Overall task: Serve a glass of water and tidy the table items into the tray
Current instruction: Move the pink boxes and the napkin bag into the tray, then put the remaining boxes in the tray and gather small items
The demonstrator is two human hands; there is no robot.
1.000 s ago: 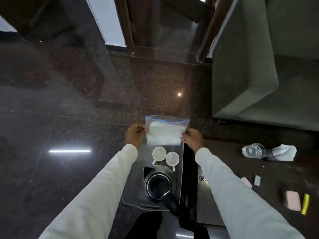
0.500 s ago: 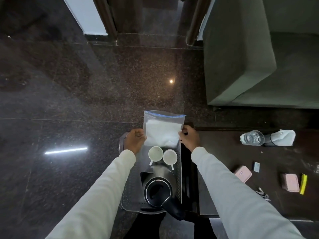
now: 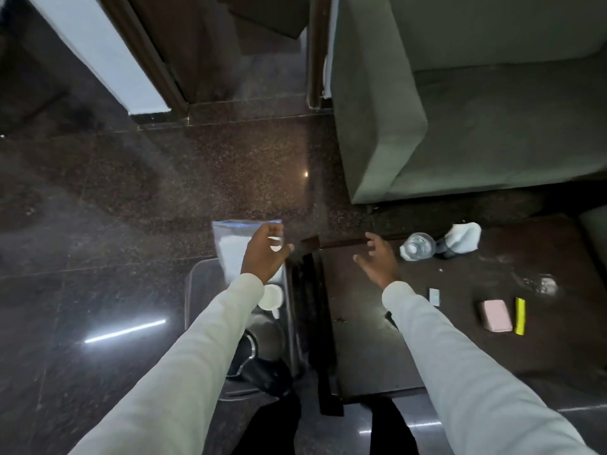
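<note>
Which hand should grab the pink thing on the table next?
Probably the right hand. It is open above the dark table, on the same side as the pink packet. The left hand is over the tray, at the plastic bag.

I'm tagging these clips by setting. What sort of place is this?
Probably a hotel room or a lounge. A grey armchair stands by a low dark table on polished stone floor, and a tray holds a kettle and cup.
</note>
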